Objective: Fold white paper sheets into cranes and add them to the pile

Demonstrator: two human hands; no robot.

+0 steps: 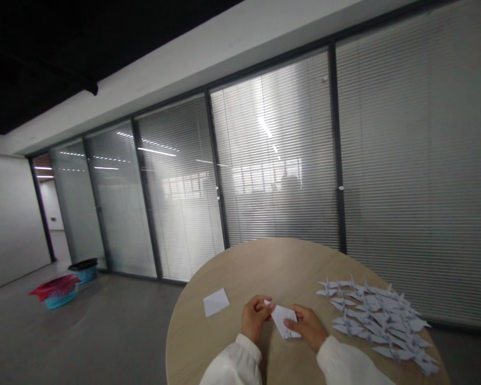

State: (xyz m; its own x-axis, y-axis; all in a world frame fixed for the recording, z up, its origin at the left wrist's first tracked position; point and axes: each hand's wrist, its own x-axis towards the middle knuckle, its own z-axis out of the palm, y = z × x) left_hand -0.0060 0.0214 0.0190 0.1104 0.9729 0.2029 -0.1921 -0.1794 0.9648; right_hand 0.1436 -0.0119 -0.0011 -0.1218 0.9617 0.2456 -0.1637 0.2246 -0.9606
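Observation:
A small piece of white paper [284,320], partly folded, lies on the round wooden table [264,267] between my hands. My left hand [254,318] pinches its upper left corner with curled fingers. My right hand [308,326] presses on its lower right edge with the thumb and fingers. Both wrists wear white sleeves. A square sheet of white paper [216,302] lies flat on the table to the left of my left hand, apart from it.
Several folded white paper cranes [379,318] are spread over the table's right side. Glass walls with shut blinds [276,160] stand behind the table. Blue and red bins [62,289] sit on the grey floor at far left.

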